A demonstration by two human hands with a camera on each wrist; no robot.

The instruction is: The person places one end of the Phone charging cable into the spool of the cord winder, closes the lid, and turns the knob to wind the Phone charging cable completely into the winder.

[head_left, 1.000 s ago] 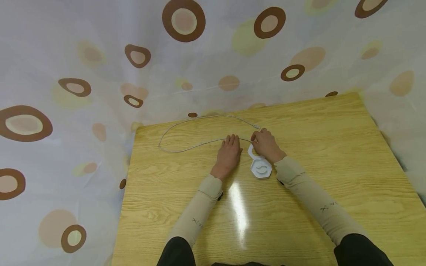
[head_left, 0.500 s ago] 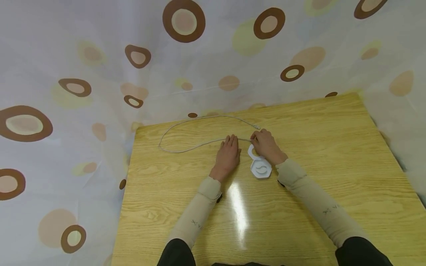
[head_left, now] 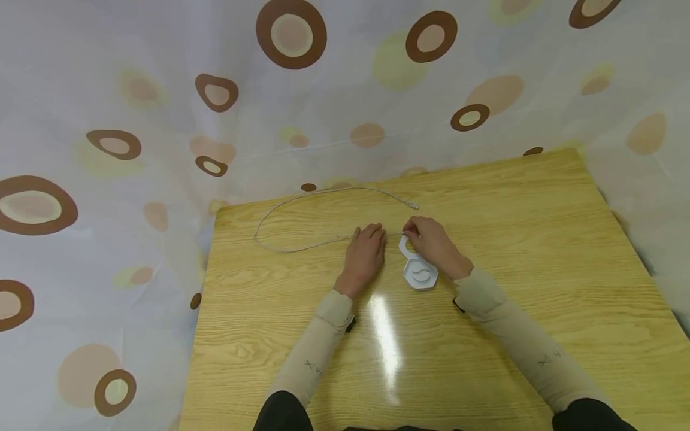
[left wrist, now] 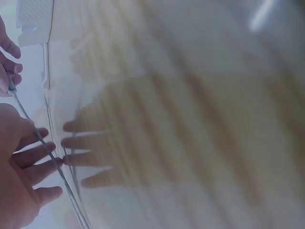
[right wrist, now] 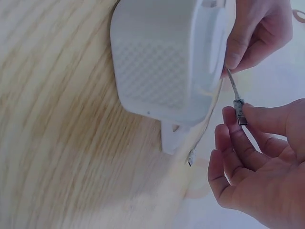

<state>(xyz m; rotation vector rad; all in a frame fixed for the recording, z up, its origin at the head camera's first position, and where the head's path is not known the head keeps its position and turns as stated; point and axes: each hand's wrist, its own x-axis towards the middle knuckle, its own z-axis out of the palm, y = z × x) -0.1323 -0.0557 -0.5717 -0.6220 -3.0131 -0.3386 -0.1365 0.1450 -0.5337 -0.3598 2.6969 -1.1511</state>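
A thin light USB cable lies in a wide loop on the table, its far connector resting near the back. My right hand pinches the other connector between thumb and fingertips, just above the ring part of a white hexagonal case. That case stands unfolded, its ring-shaped part joined to a deeper part with a curved shape inside. My left hand is palm down over the cable, fingers loosely extended; in the left wrist view the cable runs across the palm side of the fingers.
A wood-grain table holds all of this. Patterned sheeting with brown rings rises behind the table's back edge and at both sides. A bright reflection lies on the wood in front of the case.
My right hand has drawn the connector slightly towards me, over the case's ring. My left hand has shifted a little nearer and left, its fingers less flat. The nearer cable stretch has moved towards me.
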